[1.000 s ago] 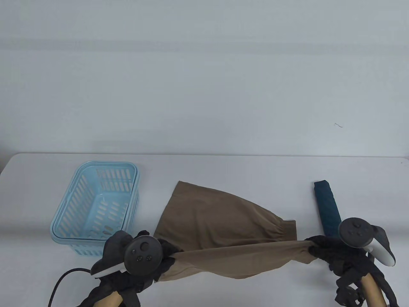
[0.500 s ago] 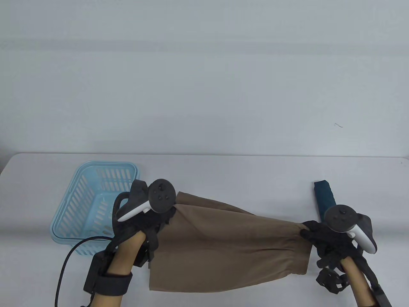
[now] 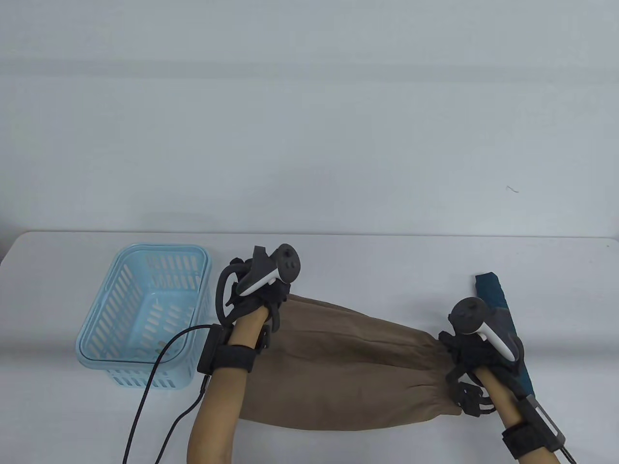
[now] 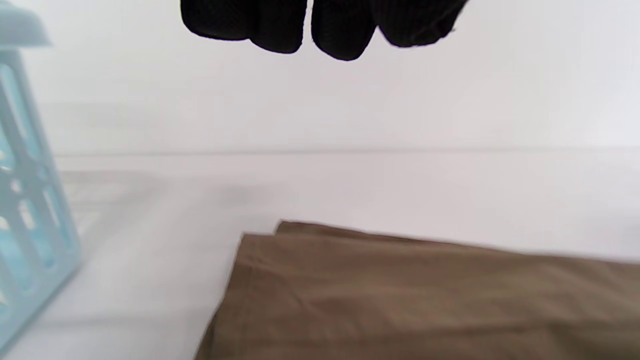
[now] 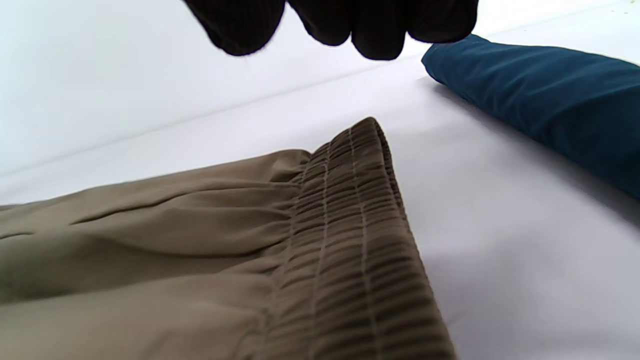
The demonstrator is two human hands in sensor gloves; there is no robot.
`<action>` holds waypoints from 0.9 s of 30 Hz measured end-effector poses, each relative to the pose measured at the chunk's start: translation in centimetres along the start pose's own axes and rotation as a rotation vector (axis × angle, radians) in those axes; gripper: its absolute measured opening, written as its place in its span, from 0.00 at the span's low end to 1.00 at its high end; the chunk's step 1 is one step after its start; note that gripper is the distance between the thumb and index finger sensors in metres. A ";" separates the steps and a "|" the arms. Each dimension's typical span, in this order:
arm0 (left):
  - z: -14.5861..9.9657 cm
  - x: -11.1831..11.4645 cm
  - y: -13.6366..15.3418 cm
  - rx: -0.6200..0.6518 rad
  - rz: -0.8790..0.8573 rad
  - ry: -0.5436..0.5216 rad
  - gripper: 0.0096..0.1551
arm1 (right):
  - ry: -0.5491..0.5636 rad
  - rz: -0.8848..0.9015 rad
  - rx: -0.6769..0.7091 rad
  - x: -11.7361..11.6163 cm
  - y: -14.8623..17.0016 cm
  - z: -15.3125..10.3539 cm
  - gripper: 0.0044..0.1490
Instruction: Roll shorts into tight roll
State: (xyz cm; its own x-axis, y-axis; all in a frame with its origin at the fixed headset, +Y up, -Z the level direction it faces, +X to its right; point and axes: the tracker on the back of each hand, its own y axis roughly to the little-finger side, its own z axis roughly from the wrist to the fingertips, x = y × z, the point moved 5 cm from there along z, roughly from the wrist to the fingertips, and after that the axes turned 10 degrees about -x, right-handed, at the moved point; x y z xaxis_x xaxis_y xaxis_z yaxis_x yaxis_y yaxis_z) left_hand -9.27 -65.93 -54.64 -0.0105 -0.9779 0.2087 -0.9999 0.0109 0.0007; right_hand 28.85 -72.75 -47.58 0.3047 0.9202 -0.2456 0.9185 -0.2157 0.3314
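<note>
Light blue basket point(image 3: 145, 314) sits at the table's left, a black cable point(image 3: 159, 367) running past it; not part of the task. Just right of it, left hand point(image 3: 258, 297) is over the far left corner of the brown shorts point(image 3: 348, 367). In the left wrist view its fingertips point(image 4: 345, 30) hang curled above the cloth edge with nothing between them, so it looks released and loosely curled, holding nothing. Shorts lie mid-table, folded in half lengthwise into 2 layers, hem ends at left, elastic waistband point(image 5: 345, 240) at right. Right hand point(image 3: 471, 340) is at the far right corner by the waistband; in the right wrist view its fingertips point(image 5: 375, 30) hang curled clear of the fabric, gripping nothing. Dark teal rolled cloth point(image 3: 503, 328) lies just right of that hand, apart from the shorts.

Handling, as judgement: thin, light, floppy fabric, a bit slick, so it likely creeps and loosens while rolling. Waistband is thicker and ribbed, grippier. Best hold probably both corners of 1 short end, pinched, rolling under steady tension with the layers kept aligned. Rolling not yet started.
</note>
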 end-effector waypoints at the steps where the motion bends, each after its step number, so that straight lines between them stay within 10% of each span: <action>1: -0.6 0.5 -0.6 0.028 0.015 0.012 0.35 | 0.000 -0.008 0.011 -0.1 -0.1 -0.3 0.42; 15: -9.5 7.4 -5.3 0.241 -0.017 0.132 0.35 | -0.102 -0.131 0.191 -3.4 -4.2 -5.2 0.42; 27: -11.1 14.7 -6.8 0.197 0.004 0.259 0.37 | -0.128 -0.382 0.237 -8.7 -5.2 -5.1 0.40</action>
State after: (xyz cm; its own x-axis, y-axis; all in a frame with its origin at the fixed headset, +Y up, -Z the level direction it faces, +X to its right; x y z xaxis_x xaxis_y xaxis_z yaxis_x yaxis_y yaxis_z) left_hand -2.64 -78.08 -40.69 -0.0383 -0.8918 0.4507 -0.9815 -0.0511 -0.1845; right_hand 20.16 -77.99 -42.53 -0.0514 0.9038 -0.4249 0.9987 0.0481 -0.0184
